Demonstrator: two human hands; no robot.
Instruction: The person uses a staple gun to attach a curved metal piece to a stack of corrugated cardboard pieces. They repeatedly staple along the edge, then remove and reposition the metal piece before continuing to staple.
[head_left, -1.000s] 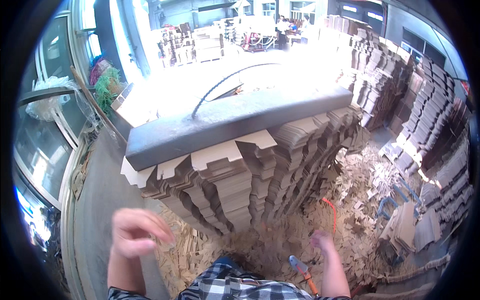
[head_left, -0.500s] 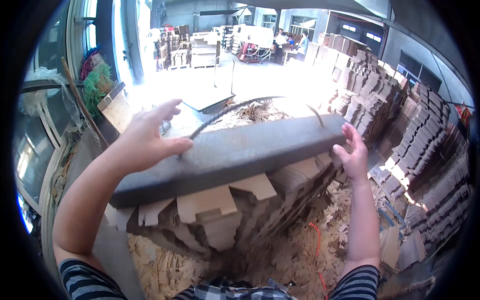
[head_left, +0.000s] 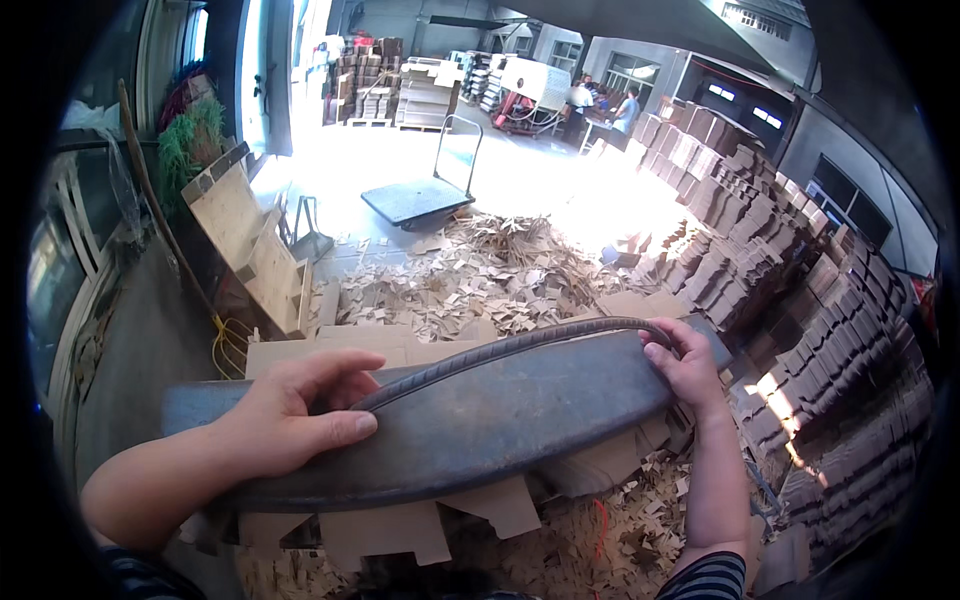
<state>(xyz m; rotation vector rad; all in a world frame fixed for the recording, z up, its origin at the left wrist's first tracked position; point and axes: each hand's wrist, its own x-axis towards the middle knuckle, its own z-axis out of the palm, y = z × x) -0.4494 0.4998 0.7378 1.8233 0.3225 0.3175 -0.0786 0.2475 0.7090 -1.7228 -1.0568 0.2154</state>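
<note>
A long, dark metal block [head_left: 500, 425] lies across the top of a stack of cut cardboard pieces [head_left: 385, 532]. A ribbed metal bar, bent into an arched handle [head_left: 520, 338], rises from the block. My left hand [head_left: 290, 410] is at the handle's left end, thumb on the near side and fingers loosely curled on the far side, with a gap between them. At the right end, my right hand [head_left: 685, 360] has its fingers closed over the bar. Below the block's front edge, notched cardboard flaps stick out.
Cardboard scraps [head_left: 450, 280] cover the floor ahead and below. A flat trolley [head_left: 415, 200] stands beyond them. To the left are a wooden frame [head_left: 240, 240] and a stick [head_left: 160, 210]. Tall cardboard stacks [head_left: 720, 220] line the right. Several people [head_left: 622, 112] are far back.
Both hands have come down to the handle; the right has closed on its end and the left has moved around the other. The view has shifted, so the trolley and floor scraps show more fully.
</note>
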